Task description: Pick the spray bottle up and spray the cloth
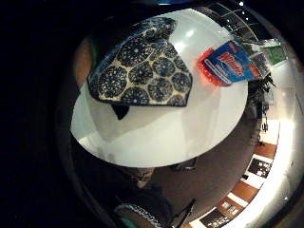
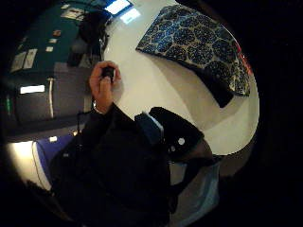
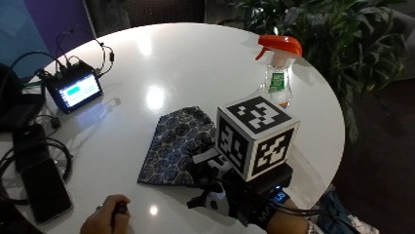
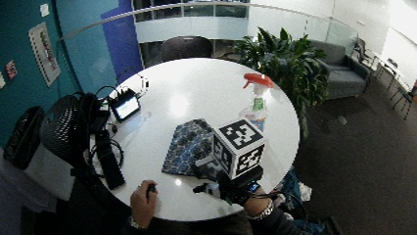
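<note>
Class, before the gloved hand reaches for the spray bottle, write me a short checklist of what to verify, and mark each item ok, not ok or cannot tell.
1. Spray bottle stands upright: ok.
2. Nothing lies on the table between the right hand and the bottle: ok.
3. Cloth lies flat on the table: ok.
4. Right hand holds nothing: cannot tell, fingers hidden.
5. Nozzle points at the cloth: not ok, it points sideways.
6. Bare hand away from the cloth: ok.

Glossy white table (image 3: 195,58); patterned fabric cloth (image 3: 175,146).
</note>
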Demonstrator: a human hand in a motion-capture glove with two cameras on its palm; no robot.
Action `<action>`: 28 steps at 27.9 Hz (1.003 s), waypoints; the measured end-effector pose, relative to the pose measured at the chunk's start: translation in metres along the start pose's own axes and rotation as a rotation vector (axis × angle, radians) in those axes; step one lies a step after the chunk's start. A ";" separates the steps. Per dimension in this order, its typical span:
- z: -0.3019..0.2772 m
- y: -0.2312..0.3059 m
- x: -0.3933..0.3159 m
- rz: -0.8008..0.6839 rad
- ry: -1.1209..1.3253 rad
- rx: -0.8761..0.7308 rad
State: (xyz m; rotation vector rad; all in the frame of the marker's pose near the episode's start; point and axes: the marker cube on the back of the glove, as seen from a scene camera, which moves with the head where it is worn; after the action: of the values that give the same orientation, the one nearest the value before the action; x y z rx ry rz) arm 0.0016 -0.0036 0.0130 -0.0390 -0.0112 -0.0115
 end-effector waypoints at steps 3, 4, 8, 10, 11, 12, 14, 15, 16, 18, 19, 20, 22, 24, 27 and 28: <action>0.003 -0.001 0.003 0.012 0.003 -0.001; 0.003 -0.001 0.004 0.015 0.002 -0.003; 0.004 -0.003 0.007 0.017 -0.008 -0.010; 0.003 -0.003 0.008 0.018 -0.010 -0.005; 0.002 -0.004 0.009 0.020 -0.009 -0.002; 0.002 -0.004 0.010 0.023 -0.009 0.002; 0.001 -0.004 0.014 0.033 -0.010 0.008; 0.001 -0.003 0.017 0.040 -0.012 0.011; 0.000 -0.003 0.019 0.049 -0.014 0.015; -0.002 -0.003 0.027 0.072 -0.020 0.026; -0.004 -0.003 0.031 0.086 -0.024 0.035; -0.005 -0.004 0.037 0.101 -0.029 0.047; -0.010 -0.006 0.051 0.139 -0.044 0.077; -0.014 -0.007 0.068 0.186 -0.068 0.117; -0.020 -0.008 0.096 0.274 -0.106 0.189; -0.022 -0.008 0.106 0.305 -0.115 0.216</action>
State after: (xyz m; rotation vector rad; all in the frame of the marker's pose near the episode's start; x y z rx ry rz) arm 0.1073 -0.0137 -0.0072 0.1751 -0.1216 0.2970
